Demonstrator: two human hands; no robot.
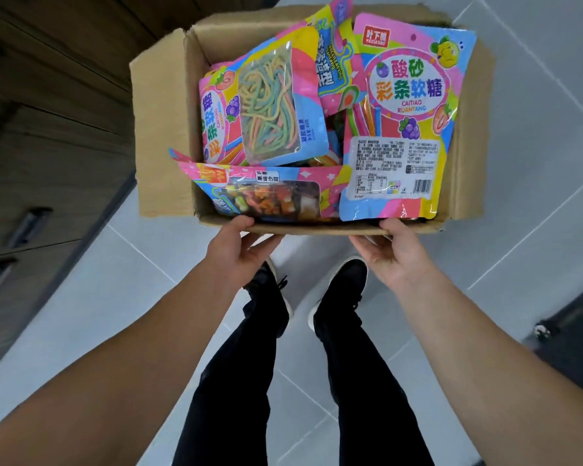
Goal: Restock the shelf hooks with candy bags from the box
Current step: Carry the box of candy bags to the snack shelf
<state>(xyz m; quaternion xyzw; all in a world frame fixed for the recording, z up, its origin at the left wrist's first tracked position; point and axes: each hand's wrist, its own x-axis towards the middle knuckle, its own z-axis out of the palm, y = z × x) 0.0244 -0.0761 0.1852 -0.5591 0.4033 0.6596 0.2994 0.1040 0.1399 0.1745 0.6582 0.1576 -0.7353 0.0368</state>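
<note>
Both hands, left hand (231, 252) and right hand (392, 253), grip the box (162, 129) near edge; candy bags (408, 116) just beyond; carrying step, next reaching the hooks

Pale grey glossy floor tiles (101, 297) with thin grout lines spread beneath both hands, while dark brown wooden drawer fronts (48, 129) with metal handles (27, 227) stand to their left.

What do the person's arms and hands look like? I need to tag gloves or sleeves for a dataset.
Both the left hand and the right hand are bare, with no gloves, rings or watch visible. The forearms are uncovered as far as the picture shows; no sleeves appear.
</note>
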